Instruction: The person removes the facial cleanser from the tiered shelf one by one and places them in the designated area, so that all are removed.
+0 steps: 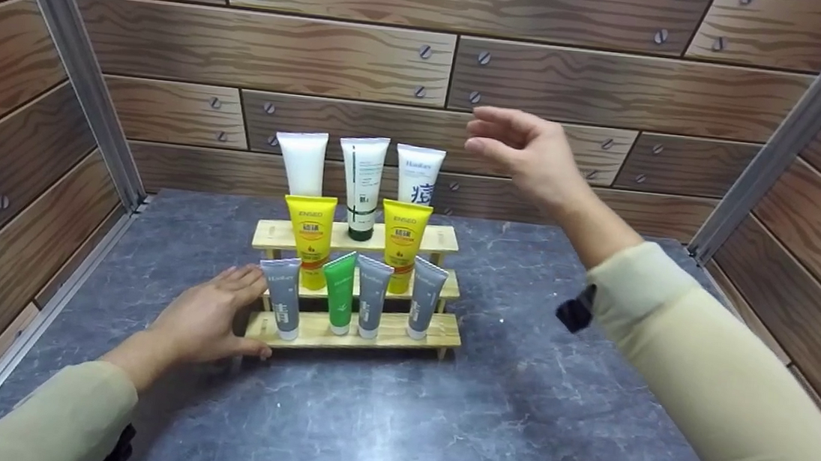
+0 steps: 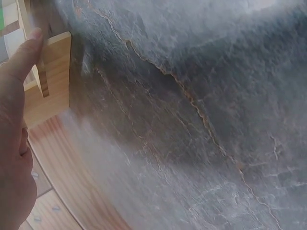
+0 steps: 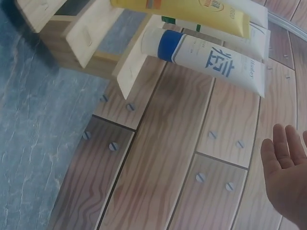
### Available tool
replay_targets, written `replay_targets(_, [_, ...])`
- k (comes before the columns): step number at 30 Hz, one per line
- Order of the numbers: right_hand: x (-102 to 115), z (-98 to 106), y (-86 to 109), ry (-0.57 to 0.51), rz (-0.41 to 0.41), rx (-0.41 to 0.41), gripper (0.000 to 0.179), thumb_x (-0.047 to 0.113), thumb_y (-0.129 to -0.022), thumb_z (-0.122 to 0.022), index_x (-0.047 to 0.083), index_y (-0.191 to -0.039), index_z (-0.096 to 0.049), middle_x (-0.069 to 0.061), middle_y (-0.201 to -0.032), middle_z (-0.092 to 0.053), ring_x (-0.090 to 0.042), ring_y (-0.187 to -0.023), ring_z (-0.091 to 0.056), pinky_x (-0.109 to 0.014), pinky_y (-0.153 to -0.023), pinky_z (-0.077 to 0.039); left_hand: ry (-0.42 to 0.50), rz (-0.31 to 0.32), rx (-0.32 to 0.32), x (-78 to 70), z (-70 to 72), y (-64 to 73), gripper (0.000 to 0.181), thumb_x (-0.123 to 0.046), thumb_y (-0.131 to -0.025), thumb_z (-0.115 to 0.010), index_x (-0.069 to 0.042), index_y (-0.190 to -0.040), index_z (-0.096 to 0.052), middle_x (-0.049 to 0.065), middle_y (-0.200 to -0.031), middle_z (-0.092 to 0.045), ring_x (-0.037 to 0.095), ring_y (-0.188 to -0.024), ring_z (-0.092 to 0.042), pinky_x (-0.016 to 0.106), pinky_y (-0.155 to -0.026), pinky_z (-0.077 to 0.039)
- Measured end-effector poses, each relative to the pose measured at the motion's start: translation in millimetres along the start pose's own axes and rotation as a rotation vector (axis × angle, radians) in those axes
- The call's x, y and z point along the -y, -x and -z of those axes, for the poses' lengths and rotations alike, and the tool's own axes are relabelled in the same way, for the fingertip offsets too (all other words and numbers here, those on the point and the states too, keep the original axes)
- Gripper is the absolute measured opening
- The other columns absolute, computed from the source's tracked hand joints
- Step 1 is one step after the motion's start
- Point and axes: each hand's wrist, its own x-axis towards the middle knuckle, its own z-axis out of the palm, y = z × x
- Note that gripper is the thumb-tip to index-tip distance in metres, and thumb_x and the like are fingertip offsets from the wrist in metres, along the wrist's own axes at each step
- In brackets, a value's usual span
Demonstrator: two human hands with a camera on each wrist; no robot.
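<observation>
A three-tier wooden rack [image 1: 390,328] stands on the table, holding upright squeeze tubes. My left hand [image 1: 210,317] grips the rack's left end, its thumb along the front of the lowest tier; the left wrist view shows that thumb on the wooden rack [image 2: 57,79]. The bottom tier bears a green tube [image 1: 340,293] and grey tubes, one grey tube [image 1: 282,295] close to my left fingers. Two yellow tubes, one a yellow tube [image 1: 402,241], occupy the middle tier. White tubes line the top, including a blue-lettered white tube [image 3: 216,62]. Right of it, my right hand [image 1: 527,155] is raised in the air, holding nothing.
A grey marbled table [image 1: 514,406] lies under the rack. Wood-patterned panels [image 1: 352,59] enclose the back and sides, with metal posts at the rear corners, such as the right post [image 1: 781,138].
</observation>
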Motion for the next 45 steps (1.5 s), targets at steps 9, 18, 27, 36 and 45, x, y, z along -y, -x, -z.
replay_targets(9, [-12,-29,-21.6,-0.002,-0.035,0.040,0.045,0.005,-0.095,-0.079,0.004,-0.139,-0.068,-0.018,-0.135,-0.071,-0.023,-0.118,-0.070,-0.032,-0.102,-0.059,-0.003,-0.012,-0.012,5.0,2.4,1.6,0.107,-0.058,-0.079,-0.088,0.008,-0.153,-0.048,0.029,-0.159,-0.044,0.046,-0.149,-0.041,0.058,-0.126,-0.029])
replay_targets(18, [-31,-51,-20.6,-0.005,-0.109,0.091,0.047,0.005,-0.096,-0.078,0.009,-0.142,-0.068,-0.014,-0.131,-0.071,-0.024,-0.115,-0.068,-0.035,-0.101,-0.059,0.007,0.006,-0.003,4.1,2.6,1.9,0.106,-0.057,-0.079,-0.088,0.007,-0.153,-0.048,0.027,-0.160,-0.043,0.046,-0.150,-0.040,0.058,-0.126,-0.028])
replay_targets(27, [-48,-59,-13.4,-0.072,-0.169,0.095,0.046,0.000,-0.098,-0.074,0.009,-0.143,-0.067,-0.013,-0.128,-0.071,-0.026,-0.117,-0.067,-0.041,-0.104,-0.058,0.003,0.019,0.005,2.8,0.3,-0.3,0.107,-0.059,-0.079,-0.087,0.005,-0.155,-0.046,0.025,-0.162,-0.041,0.045,-0.151,-0.039,0.059,-0.125,-0.029])
replay_targets(36, [-57,-63,-10.8,-0.055,-0.153,0.084,0.035,0.001,-0.098,-0.074,0.001,-0.133,-0.068,-0.017,-0.123,-0.073,-0.026,-0.110,-0.069,-0.050,-0.104,-0.058,0.008,0.000,-0.009,2.2,-2.2,-0.7,0.106,-0.058,-0.079,-0.088,0.007,-0.153,-0.048,0.026,-0.160,-0.043,0.045,-0.150,-0.040,0.057,-0.126,-0.029])
replay_targets(45, [-62,-66,-9.6,-0.036,-0.162,0.093,0.038,0.000,-0.098,-0.074,0.001,-0.135,-0.066,-0.018,-0.121,-0.073,-0.025,-0.107,-0.070,-0.040,-0.095,-0.062,0.012,0.005,-0.004,1.5,-3.1,0.1,0.106,-0.058,-0.079,-0.088,0.007,-0.153,-0.048,0.027,-0.160,-0.044,0.044,-0.150,-0.041,0.056,-0.127,-0.028])
